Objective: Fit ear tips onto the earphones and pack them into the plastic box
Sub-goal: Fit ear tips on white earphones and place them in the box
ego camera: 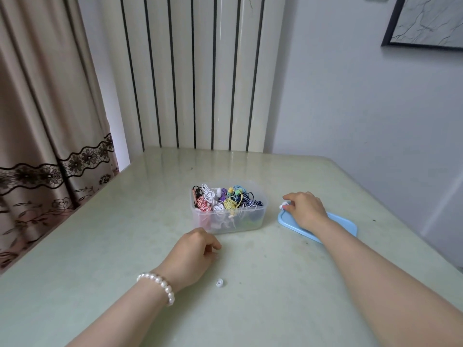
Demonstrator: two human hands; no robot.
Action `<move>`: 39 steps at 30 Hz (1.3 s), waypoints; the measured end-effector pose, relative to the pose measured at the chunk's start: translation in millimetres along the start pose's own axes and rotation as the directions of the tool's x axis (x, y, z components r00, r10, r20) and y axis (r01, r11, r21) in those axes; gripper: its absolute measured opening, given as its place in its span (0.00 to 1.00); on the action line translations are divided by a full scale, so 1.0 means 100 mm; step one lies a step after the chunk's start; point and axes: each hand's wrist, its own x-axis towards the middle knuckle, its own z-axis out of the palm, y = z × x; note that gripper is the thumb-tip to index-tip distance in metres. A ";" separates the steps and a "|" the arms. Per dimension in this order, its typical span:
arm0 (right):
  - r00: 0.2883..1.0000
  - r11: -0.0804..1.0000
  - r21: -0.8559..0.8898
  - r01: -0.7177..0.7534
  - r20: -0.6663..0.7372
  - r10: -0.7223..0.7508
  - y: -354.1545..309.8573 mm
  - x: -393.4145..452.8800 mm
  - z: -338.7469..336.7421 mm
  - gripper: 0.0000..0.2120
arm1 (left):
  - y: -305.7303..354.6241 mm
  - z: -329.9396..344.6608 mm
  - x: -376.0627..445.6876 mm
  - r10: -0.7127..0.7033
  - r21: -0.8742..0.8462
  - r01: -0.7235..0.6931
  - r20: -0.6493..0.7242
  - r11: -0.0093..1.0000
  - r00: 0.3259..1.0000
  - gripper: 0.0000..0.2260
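A small white silicone ear tip [219, 282] lies loose on the pale green tabletop [100, 246], just beside the left hand [193, 254] — its grip curled, contents unclear. Beyond, the clear plastic box [228, 216] holds coiled multicoloured earphones [225, 197]. The right hand [304, 209] pinches a small white earbud [283, 204] at the flat blue plastic lid [345, 224].

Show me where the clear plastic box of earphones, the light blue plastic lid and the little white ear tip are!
clear plastic box [226, 221], head view, on its front wall.
light blue plastic lid [344, 222], head view, on its bare right part.
small white rubber ear tip [219, 282], head view, on its middle.
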 end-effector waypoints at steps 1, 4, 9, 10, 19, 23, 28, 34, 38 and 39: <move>1.000 0.999 -0.032 0.011 0.008 -0.011 -0.01 0.01 0.00 0.15 | 0.00 -0.01 0.00 0.001 -0.001 -0.001 0.003 1.000 1.000 0.09; 1.000 1.000 -0.019 0.020 0.000 -0.020 -0.03 0.04 0.00 0.11 | -0.02 -0.04 0.00 0.017 -0.031 -0.016 0.012 0.999 1.000 0.07; 0.995 0.996 0.092 -0.022 -0.091 0.030 0.02 -0.03 -0.05 0.08 | 0.05 -0.04 0.01 -0.154 -0.307 0.146 -0.003 0.940 0.988 0.05; 0.994 0.993 0.115 -0.037 -0.094 0.048 0.03 -0.06 -0.07 0.07 | 0.07 -0.04 0.01 -0.214 -0.449 0.206 0.031 0.870 0.976 0.05; 0.998 0.999 -0.006 -0.035 0.044 0.035 0.05 -0.13 -0.12 0.10 | 0.30 -0.16 -0.03 -0.302 -0.942 0.318 0.275 0.103 0.913 0.07; 0.999 0.996 -0.072 -0.045 -0.014 0.044 0.02 -0.17 -0.06 0.10 | 0.34 -0.17 -0.04 -0.276 -0.944 0.329 0.309 0.027 0.910 0.11; 0.995 0.990 -0.105 -0.093 -0.033 0.089 -0.05 -0.18 -0.05 0.07 | 0.36 -0.20 -0.06 -0.230 -0.938 0.346 0.334 0.015 0.914 0.11; 1.000 0.998 -0.060 -0.003 -0.030 0.002 0.01 -0.20 -0.02 0.06 | 0.36 -0.20 -0.05 -0.241 -0.952 0.304 0.288 0.032 0.927 0.11; 0.999 0.996 0.078 -0.031 -0.042 0.034 0.10 -0.21 -0.04 0.06 | 0.36 -0.20 -0.05 -0.229 -0.952 0.308 0.300 -0.001 0.926 0.11; 0.998 0.998 0.058 -0.013 -0.057 0.017 0.11 -0.22 -0.03 0.07 | 0.36 -0.20 -0.05 -0.225 -0.951 0.307 0.304 -0.021 0.926 0.11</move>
